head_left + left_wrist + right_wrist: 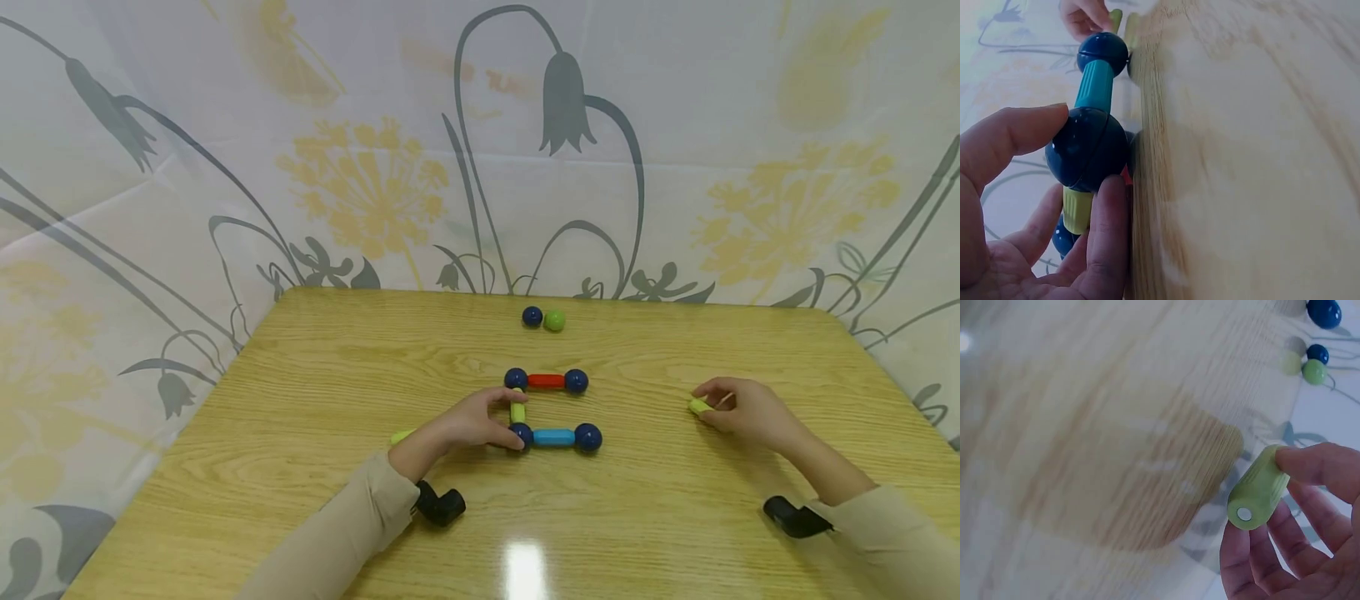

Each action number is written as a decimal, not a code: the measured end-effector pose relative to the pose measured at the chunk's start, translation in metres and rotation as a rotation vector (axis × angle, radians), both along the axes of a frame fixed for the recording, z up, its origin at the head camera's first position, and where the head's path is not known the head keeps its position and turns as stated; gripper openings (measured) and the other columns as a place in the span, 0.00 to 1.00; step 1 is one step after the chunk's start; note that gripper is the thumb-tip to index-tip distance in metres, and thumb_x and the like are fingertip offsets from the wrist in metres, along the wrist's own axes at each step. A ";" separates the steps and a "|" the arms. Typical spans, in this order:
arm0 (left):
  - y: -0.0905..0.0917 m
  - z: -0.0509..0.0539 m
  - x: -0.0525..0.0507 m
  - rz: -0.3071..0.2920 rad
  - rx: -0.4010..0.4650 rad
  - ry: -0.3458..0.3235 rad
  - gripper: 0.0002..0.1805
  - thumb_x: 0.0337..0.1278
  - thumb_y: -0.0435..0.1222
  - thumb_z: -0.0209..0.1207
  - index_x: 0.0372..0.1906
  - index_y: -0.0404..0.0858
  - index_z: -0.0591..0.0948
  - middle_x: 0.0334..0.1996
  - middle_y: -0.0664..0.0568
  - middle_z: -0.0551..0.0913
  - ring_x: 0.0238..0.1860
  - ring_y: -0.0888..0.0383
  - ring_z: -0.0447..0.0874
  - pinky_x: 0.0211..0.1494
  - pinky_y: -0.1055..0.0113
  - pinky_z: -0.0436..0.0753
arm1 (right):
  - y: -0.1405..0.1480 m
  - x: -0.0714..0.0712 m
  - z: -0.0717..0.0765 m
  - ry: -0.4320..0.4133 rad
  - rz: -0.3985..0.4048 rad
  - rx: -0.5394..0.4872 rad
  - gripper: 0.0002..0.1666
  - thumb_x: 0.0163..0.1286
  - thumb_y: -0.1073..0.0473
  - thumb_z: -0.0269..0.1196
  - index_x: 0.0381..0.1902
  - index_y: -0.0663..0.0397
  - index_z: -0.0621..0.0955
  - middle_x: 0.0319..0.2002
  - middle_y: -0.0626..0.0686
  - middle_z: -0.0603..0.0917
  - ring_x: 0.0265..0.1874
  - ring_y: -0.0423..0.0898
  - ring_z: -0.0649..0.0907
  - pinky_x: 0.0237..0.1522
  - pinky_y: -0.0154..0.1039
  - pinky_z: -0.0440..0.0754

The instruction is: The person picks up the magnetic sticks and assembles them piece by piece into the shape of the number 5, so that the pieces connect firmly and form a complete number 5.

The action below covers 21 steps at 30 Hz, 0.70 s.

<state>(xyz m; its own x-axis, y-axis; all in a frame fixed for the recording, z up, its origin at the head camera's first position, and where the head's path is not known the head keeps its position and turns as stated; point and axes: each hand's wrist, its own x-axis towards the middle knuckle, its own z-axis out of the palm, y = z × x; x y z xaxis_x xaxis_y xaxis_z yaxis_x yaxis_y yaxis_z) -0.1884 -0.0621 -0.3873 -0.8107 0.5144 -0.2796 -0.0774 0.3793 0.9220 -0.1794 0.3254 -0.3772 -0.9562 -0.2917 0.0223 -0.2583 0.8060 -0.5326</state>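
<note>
On the table a green rod (518, 412) joins two dark blue balls at the left of a three-sided shape; a red rod (546, 381) and a light blue rod (553, 437) run right from them, each ending in another blue ball (588, 437). My left hand (474, 418) grips the near left ball (1087, 150), thumb on one side and fingers on the other, with fingers along the green rod. Off to the right, my right hand (750, 410) pinches a loose green rod (1260, 487) between thumb and fingers, its round metal end showing in the right wrist view.
A blue ball (532, 316) and a green ball (555, 320) sit near the table's back edge. Another yellow-green piece (402, 435) lies partly hidden behind my left wrist. A flower-patterned cloth (675, 208) hangs behind the table.
</note>
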 end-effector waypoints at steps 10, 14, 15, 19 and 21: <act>0.001 -0.002 0.000 0.014 0.007 -0.014 0.33 0.46 0.29 0.68 0.61 0.42 0.72 0.66 0.46 0.60 0.49 0.54 0.77 0.46 0.66 0.76 | -0.027 0.013 0.005 -0.045 0.046 -0.052 0.13 0.57 0.65 0.66 0.41 0.64 0.81 0.32 0.50 0.77 0.28 0.43 0.76 0.25 0.35 0.76; 0.000 -0.002 0.000 0.016 0.007 -0.015 0.33 0.46 0.30 0.68 0.61 0.43 0.73 0.66 0.47 0.60 0.49 0.53 0.77 0.45 0.65 0.76 | -0.039 0.018 0.007 -0.067 0.071 -0.084 0.12 0.58 0.64 0.66 0.41 0.61 0.80 0.33 0.50 0.77 0.29 0.43 0.77 0.26 0.35 0.77; 0.000 -0.002 0.000 0.016 0.005 -0.014 0.33 0.46 0.30 0.68 0.61 0.43 0.73 0.66 0.47 0.60 0.49 0.54 0.77 0.44 0.65 0.76 | -0.041 0.019 0.007 -0.070 0.078 -0.094 0.12 0.58 0.64 0.66 0.41 0.60 0.80 0.33 0.50 0.77 0.29 0.43 0.77 0.26 0.35 0.77; 0.000 -0.003 -0.001 0.015 0.001 -0.014 0.33 0.45 0.30 0.69 0.61 0.43 0.73 0.66 0.46 0.61 0.46 0.55 0.78 0.43 0.65 0.76 | -0.051 0.022 0.007 -0.097 0.116 -0.144 0.13 0.57 0.64 0.67 0.41 0.60 0.79 0.32 0.50 0.76 0.27 0.40 0.77 0.25 0.35 0.77; 0.000 -0.003 -0.001 0.015 -0.003 -0.014 0.33 0.45 0.30 0.69 0.61 0.43 0.73 0.65 0.46 0.61 0.45 0.56 0.78 0.43 0.65 0.76 | -0.056 0.023 0.007 -0.111 0.141 -0.172 0.14 0.57 0.63 0.67 0.41 0.60 0.78 0.32 0.50 0.76 0.26 0.39 0.76 0.24 0.35 0.77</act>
